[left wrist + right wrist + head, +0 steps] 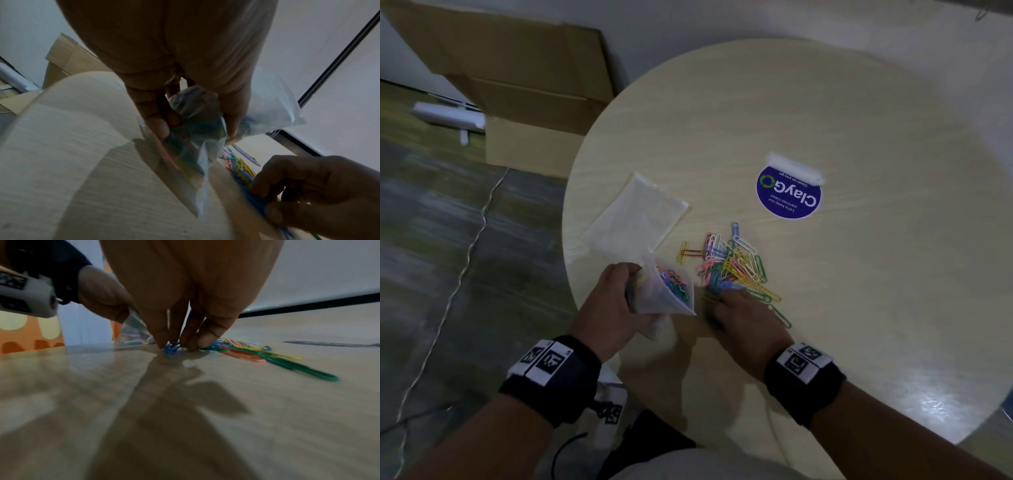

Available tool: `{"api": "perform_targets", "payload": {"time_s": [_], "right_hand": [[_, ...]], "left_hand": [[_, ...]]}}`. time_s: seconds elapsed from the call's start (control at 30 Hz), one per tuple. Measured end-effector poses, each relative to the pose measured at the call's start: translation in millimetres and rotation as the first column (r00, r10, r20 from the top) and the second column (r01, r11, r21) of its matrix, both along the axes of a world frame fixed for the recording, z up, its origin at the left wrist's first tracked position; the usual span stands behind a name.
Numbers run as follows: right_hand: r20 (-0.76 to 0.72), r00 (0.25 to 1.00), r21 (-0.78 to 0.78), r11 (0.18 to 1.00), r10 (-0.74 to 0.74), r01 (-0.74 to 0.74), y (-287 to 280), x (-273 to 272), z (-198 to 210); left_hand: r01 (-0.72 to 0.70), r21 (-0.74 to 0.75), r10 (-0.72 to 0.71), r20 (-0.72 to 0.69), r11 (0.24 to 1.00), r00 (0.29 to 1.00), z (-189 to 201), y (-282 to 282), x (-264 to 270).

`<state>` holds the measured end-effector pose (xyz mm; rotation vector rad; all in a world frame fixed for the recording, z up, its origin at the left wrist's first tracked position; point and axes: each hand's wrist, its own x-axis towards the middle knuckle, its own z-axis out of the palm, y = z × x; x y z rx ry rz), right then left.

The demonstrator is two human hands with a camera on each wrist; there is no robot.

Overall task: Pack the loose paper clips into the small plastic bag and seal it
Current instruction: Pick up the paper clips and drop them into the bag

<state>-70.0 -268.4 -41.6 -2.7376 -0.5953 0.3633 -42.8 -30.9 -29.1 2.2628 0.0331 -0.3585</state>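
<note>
Black wrist bands with white coded tags fill the lower part of the head view, one on each forearm. Beyond them spreads the round pale wood-grain bench, which takes up most of the frame's right and centre. At upper left of the frame, brown flattened cardboard boxes lean by the wall, on the floor beside the bench.

On the bench, above and left of centre, lies a flat stack of empty clear plastic bags. To the right of centre sits a round dark-blue sticker printed "ClayGo".

Left of centre, at the bench edge, the left hand grips the small clear plastic bag, thumb and fingers curled round its mouth; the bag already holds a clump of coloured clips and its top is unsealed.

Just right of the bag, the loose multicoloured paper clips lie in a heap on the bench at frame centre. The right hand rests at the heap's lower edge, its fingers bent down and pinching a few blue clips against the bench.
</note>
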Motion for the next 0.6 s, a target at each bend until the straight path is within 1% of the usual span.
{"api": "perform_targets", "payload": {"time_s": [0.07, 0.13, 0.17, 0.2, 0.23, 0.27, 0.3, 0.33, 0.37, 0.43, 0.53, 0.6], "right_hand": [[-0.025, 0.998, 0.029, 0.997, -0.065, 0.066, -9, 9, -2], [-0.003, 0.991, 0.053, 0.989, -0.136, 0.136, -19, 16, 3], [0.017, 0.978, 0.096, 0.974, -0.209, 0.207, -25, 18, 8], [0.039, 0.949, 0.150, 0.941, -0.313, 0.304, -30, 19, 12], [0.046, 0.903, 0.186, 0.891, -0.428, 0.413, -36, 20, 14], [0.018, 0.845, 0.172, 0.834, -0.535, 0.524, -42, 20, 15], [-0.032, 0.786, 0.102, 0.780, -0.618, 0.617, -46, 21, 15], [-0.077, 0.746, 0.005, 0.747, -0.662, 0.664, -48, 21, 14], [-0.111, 0.729, -0.084, 0.737, -0.676, 0.671, -47, 21, 12], [-0.131, 0.749, -0.174, 0.759, -0.649, 0.627, -38, 20, 9], [-0.132, 0.819, -0.188, 0.826, -0.558, 0.532, -24, 20, 5], [-0.172, 0.832, -0.166, 0.848, -0.528, 0.504, -22, 20, 4]], "left_hand": [[-0.002, 0.002, 0.002, 0.005, 1.000, 1.000, 0, 0, 1], [0.000, 0.000, 0.000, 0.011, 1.000, 1.000, 0, -1, 1], [0.000, -0.004, 0.000, 0.012, 1.000, 1.000, -1, -1, 1], [0.000, -0.008, 0.000, 0.009, 1.000, 1.000, -1, 0, 1], [0.002, -0.009, -0.002, 0.001, 1.000, 1.000, -1, 0, 1], [0.005, -0.007, -0.005, -0.004, 1.000, 1.000, -1, 0, 1], [0.007, -0.002, -0.007, -0.006, 1.000, 1.000, -2, 0, 1], [0.006, 0.005, -0.006, -0.008, 1.000, 1.000, -2, 1, 1], [0.005, 0.009, -0.005, -0.012, 1.000, 1.000, -2, 1, 1], [0.009, 0.012, -0.009, -0.010, 1.000, 1.000, -2, -1, 1], [0.038, 0.027, -0.039, 0.011, 0.999, 0.999, -2, -5, 2], [0.057, 0.030, -0.058, 0.010, 0.998, 0.998, -1, -9, 2]]}}
